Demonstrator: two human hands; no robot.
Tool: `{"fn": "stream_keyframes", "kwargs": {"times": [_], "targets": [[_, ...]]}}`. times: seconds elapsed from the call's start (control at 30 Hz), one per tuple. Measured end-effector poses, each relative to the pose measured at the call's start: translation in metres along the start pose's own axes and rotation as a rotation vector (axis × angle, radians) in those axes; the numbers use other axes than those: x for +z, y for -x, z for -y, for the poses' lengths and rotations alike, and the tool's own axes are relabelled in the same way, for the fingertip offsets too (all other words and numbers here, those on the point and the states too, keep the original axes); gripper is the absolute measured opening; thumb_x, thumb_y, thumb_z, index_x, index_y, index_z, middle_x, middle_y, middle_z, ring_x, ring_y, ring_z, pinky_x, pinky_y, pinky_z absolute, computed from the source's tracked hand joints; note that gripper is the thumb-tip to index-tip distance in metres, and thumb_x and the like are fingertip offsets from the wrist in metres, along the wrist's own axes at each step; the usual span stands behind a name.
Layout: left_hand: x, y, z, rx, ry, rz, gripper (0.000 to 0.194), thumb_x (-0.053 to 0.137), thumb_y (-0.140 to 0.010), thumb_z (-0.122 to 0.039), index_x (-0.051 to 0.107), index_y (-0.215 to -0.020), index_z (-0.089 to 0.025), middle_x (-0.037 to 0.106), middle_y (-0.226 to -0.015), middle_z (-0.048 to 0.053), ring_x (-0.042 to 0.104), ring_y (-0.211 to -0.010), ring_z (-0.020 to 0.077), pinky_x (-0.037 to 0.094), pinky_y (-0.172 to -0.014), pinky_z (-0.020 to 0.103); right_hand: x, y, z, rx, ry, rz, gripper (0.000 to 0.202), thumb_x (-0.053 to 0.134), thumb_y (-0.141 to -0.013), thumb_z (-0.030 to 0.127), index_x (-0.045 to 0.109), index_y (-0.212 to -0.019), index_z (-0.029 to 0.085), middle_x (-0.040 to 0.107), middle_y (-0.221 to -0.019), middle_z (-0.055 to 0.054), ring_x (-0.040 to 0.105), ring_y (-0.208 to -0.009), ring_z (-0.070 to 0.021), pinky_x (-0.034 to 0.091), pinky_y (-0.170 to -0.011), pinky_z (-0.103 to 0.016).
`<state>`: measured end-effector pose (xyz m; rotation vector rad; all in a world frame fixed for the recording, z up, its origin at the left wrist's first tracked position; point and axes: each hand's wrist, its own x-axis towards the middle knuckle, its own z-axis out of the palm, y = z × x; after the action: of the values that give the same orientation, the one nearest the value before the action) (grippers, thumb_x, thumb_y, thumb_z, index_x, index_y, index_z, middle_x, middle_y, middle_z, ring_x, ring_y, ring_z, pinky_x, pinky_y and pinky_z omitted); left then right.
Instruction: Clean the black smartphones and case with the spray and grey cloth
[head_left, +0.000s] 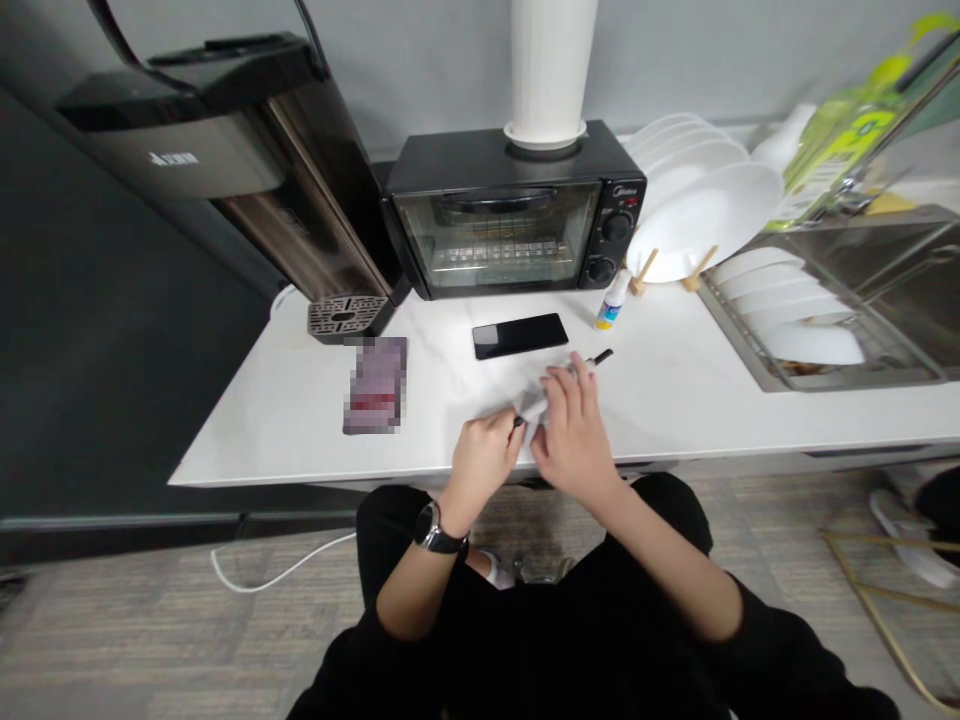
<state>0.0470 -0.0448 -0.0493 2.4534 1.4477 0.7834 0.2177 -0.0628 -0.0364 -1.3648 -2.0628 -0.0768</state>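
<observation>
Near the counter's front edge, my left hand is closed around the dark end of a slim object. My right hand rests over a white cloth or tissue wrapped about that object, fingers bent against it. A black tip sticks out past my right fingers; what the object is, I cannot make out. Just beyond my hands a black phone lies flat on the white counter. A small spray bottle stands upright behind the black tip.
A toaster oven carries a white container. At the left are a tall dispenser and a blurred purple item. Racked plates, a sink and a green bottle are at the right.
</observation>
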Motion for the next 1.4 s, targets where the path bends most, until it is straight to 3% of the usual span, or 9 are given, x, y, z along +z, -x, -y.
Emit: {"fn": "stream_keyframes", "kwargs": {"times": [0.13,0.27,0.43,0.57,0.73,0.83,1.03,1.27,1.4], "targets": [[0.001,-0.002,0.004,0.050,-0.105,0.063,0.021,0.061,-0.089,-0.004,0.077,-0.097,-0.016,0.082,-0.088,0.009,0.079,-0.077,0.0251,0.061,-0.072,0.032,0.004,0.010,0.028,-0.176,-0.068,0.119,0.070,0.050,-0.086,0.014,0.040,-0.154,0.006,0.051,-0.155,-0.023,0.025,-0.161,-0.0386,0.025,-0.130,-0.066],[-0.001,-0.001,0.003,0.022,-0.052,-0.013,0.017,0.060,-0.098,-0.014,0.077,-0.094,-0.015,0.082,-0.086,0.010,0.079,-0.076,0.0256,0.060,-0.071,0.032,-0.007,0.001,-0.014,-0.157,0.045,0.103,0.074,0.049,-0.084,0.012,0.038,-0.157,0.010,0.053,-0.156,-0.020,0.034,-0.158,-0.0348,0.019,-0.131,-0.065],[-0.003,-0.001,-0.002,0.036,0.090,-0.090,0.029,0.055,-0.107,-0.024,0.070,-0.131,-0.021,0.083,-0.113,0.007,0.081,-0.089,0.0208,0.061,-0.080,0.028,-0.014,-0.016,-0.058,0.044,0.119,-0.015,0.072,0.048,-0.081,0.010,0.040,-0.153,0.009,0.053,-0.155,-0.021,0.033,-0.158,-0.0368,0.022,-0.130,-0.067],[-0.002,-0.002,-0.002,0.008,0.034,-0.074,0.024,0.056,-0.105,-0.021,0.074,-0.121,-0.018,0.083,-0.102,0.008,0.080,-0.083,0.0213,0.061,-0.077,0.029,-0.002,-0.009,-0.019,0.075,0.036,-0.047,0.068,0.049,-0.082,0.011,0.042,-0.149,0.004,0.049,-0.155,-0.026,0.020,-0.163,-0.0399,0.024,-0.129,-0.068],[0.002,-0.001,0.006,0.020,-0.201,0.047,0.017,0.063,-0.087,-0.005,0.077,-0.089,-0.013,0.081,-0.083,0.011,0.077,-0.072,0.0267,0.059,-0.065,0.033,0.001,0.008,0.024,-0.215,-0.054,0.119,0.063,0.049,-0.090,0.014,0.044,-0.152,0.009,0.055,-0.154,-0.018,0.030,-0.160,-0.0323,0.014,-0.134,-0.060],[0.002,-0.001,0.006,0.003,-0.153,0.024,0.016,0.063,-0.092,-0.010,0.078,-0.088,-0.014,0.081,-0.082,0.010,0.078,-0.073,0.0249,0.060,-0.069,0.032,-0.008,0.002,-0.005,-0.259,0.014,0.135,0.064,0.047,-0.090,0.010,0.043,-0.154,0.013,0.057,-0.154,-0.016,0.038,-0.156,-0.0295,0.010,-0.134,-0.061],[-0.003,-0.002,-0.001,0.027,0.092,-0.114,0.026,0.057,-0.106,-0.025,0.073,-0.127,-0.021,0.084,-0.107,0.007,0.081,-0.086,0.0211,0.062,-0.077,0.028,-0.018,-0.021,-0.072,-0.010,0.130,-0.016,0.059,0.049,-0.082,0.009,0.048,-0.140,0.009,0.059,-0.143,-0.021,0.050,-0.143,-0.0354,0.028,-0.128,-0.064],[-0.005,-0.002,-0.003,0.026,0.145,-0.099,0.029,0.057,-0.106,-0.022,0.072,-0.130,-0.024,0.083,-0.116,0.004,0.082,-0.094,0.0205,0.063,-0.084,0.028,0.003,-0.005,-0.015,0.212,0.130,-0.054,0.072,0.051,-0.078,0.015,0.034,-0.148,0.005,0.035,-0.163,-0.028,-0.003,-0.162,-0.0524,0.027,-0.120,-0.081],[-0.007,-0.002,-0.003,0.027,0.149,-0.104,0.027,0.057,-0.106,-0.022,0.073,-0.129,-0.024,0.082,-0.117,0.004,0.081,-0.096,0.0202,0.063,-0.087,0.028,0.003,-0.005,-0.012,0.220,0.125,-0.079,0.072,0.049,-0.081,0.016,0.032,-0.151,0.009,0.033,-0.167,-0.027,-0.003,-0.163,-0.0514,0.023,-0.118,-0.085]]}}
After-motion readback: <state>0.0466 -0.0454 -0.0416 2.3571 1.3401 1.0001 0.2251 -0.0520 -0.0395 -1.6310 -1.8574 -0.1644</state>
